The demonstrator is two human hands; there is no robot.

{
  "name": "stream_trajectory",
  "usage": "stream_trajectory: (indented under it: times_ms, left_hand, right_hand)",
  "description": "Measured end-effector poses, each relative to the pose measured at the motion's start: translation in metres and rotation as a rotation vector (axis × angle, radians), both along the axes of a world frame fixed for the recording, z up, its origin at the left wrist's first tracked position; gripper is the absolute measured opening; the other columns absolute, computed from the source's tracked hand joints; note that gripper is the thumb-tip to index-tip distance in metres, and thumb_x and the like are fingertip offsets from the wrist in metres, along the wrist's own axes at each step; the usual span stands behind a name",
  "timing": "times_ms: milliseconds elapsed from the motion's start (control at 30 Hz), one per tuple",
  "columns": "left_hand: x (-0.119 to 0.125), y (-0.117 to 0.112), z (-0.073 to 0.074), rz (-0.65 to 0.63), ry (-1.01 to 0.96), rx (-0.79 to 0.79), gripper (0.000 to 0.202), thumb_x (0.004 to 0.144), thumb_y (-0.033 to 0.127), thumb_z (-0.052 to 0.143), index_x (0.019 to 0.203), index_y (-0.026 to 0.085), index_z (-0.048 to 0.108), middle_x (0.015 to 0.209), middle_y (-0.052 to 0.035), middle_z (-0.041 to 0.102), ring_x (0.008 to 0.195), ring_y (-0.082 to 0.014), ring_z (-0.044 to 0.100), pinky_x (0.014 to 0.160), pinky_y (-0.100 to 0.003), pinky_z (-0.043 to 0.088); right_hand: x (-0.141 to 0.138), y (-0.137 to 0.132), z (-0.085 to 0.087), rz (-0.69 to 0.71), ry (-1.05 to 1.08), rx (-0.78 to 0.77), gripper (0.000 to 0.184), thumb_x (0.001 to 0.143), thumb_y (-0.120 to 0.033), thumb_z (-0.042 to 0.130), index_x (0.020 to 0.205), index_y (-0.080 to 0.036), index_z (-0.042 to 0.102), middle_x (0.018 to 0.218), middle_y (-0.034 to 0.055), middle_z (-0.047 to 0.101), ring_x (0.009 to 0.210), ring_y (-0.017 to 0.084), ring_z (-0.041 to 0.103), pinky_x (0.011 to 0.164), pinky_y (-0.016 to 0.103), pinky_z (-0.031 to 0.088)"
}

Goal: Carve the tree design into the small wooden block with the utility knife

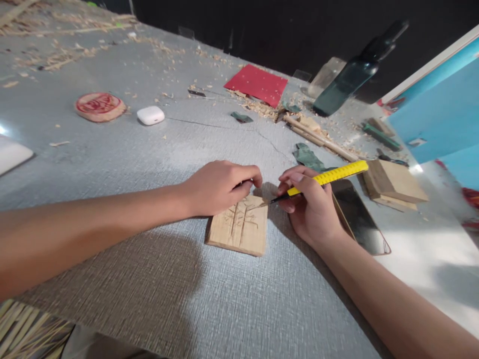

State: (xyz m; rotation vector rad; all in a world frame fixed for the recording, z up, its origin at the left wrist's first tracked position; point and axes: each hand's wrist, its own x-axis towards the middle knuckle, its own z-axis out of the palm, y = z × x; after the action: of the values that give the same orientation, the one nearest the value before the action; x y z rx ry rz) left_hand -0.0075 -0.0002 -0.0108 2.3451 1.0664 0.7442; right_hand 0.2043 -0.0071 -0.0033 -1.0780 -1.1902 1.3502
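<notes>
Yellow, Red and Tan on Streaked Grey

Showed bright yellow and black on the cutter (329, 177); pale tan, crossed by darker branching lines, on the wooden board (239, 232). Displayed a red pattern on the pale round disc (100, 106), flecked red on the sheet (256, 84), white on the case (150, 115), dark teal on the bottle (345, 84) and fine-streaked grey on the tabletop (232, 294).

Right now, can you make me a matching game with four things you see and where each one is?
1. yellow knife
2. carved wooden square
3. white case
4. dark bottle

A. beside the round disc
B. partly covered by the left hand
C. beside a see-through container
D. in the right hand

Pairs: 1-D, 2-B, 3-A, 4-C
</notes>
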Motion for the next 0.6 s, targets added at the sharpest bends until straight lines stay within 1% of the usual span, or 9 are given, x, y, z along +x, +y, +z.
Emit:
stream_trajectory:
  times_ms: [100,167,367,433,533,600]
  left_hand:
    - [0.0003,-0.0001,0.0006,-0.003,-0.006,-0.005,0.022,0.099,0.017,0.049,0.107,0.023,0.069,0.095,0.0024,0.075,0.082,-0.0137,0.067,0.074,-0.028,0.043]
    - [0.0004,-0.0001,0.0009,-0.005,-0.007,-0.009,0.022,0.099,0.017,0.049,0.107,0.023,0.069,0.095,0.002,0.075,0.083,-0.014,0.067,0.075,-0.028,0.043]
    - [-0.0001,0.0004,0.0,-0.001,0.001,-0.005,0.022,0.099,0.016,0.05,0.105,0.023,0.07,0.095,0.0013,0.075,0.084,-0.0147,0.067,0.075,-0.027,0.042]
    - [-0.0002,0.0006,-0.0001,0.0,-0.001,-0.007,0.022,0.099,0.016,0.051,0.105,0.023,0.07,0.094,0.002,0.075,0.083,-0.0141,0.067,0.075,-0.027,0.042]
    - [-0.0001,0.0007,0.0002,-0.005,-0.008,-0.01,0.022,0.098,0.016,0.05,0.104,0.023,0.07,0.095,0.0029,0.075,0.084,-0.013,0.067,0.076,-0.026,0.043]
    - [0.0001,0.0007,0.0003,-0.004,-0.009,-0.01,0.022,0.098,0.016,0.05,0.104,0.023,0.07,0.095,0.0029,0.075,0.084,-0.0127,0.067,0.075,-0.026,0.043]
  right_hand:
    - [0.001,-0.0005,-0.0012,0.074,0.001,0.002,0.014,0.083,-0.032,0.076,0.074,-0.022,0.072,0.063,0.0026,0.064,0.05,0.012,0.052,0.038,0.021,0.036]
    - [0.0013,-0.001,-0.0019,0.089,-0.006,0.002,0.013,0.083,-0.032,0.077,0.075,-0.022,0.073,0.064,0.0028,0.065,0.051,0.012,0.054,0.039,0.022,0.038]
    - [-0.0003,0.0001,-0.0011,-0.055,0.02,-0.009,0.015,0.081,-0.029,0.074,0.069,-0.023,0.069,0.059,0.0009,0.058,0.049,0.011,0.05,0.037,0.02,0.032]
    - [-0.0002,0.0,-0.0009,-0.038,0.032,-0.012,0.015,0.081,-0.029,0.074,0.069,-0.023,0.069,0.06,0.0011,0.058,0.049,0.011,0.049,0.037,0.02,0.032]
    - [0.0,-0.0006,-0.0018,0.026,0.013,-0.012,0.016,0.081,-0.031,0.076,0.07,-0.022,0.069,0.062,0.0022,0.062,0.051,0.011,0.052,0.037,0.02,0.035]
    - [-0.0003,-0.0001,-0.0028,0.012,0.014,-0.008,0.016,0.079,-0.031,0.078,0.07,-0.022,0.069,0.061,0.002,0.062,0.05,0.011,0.053,0.037,0.02,0.035]
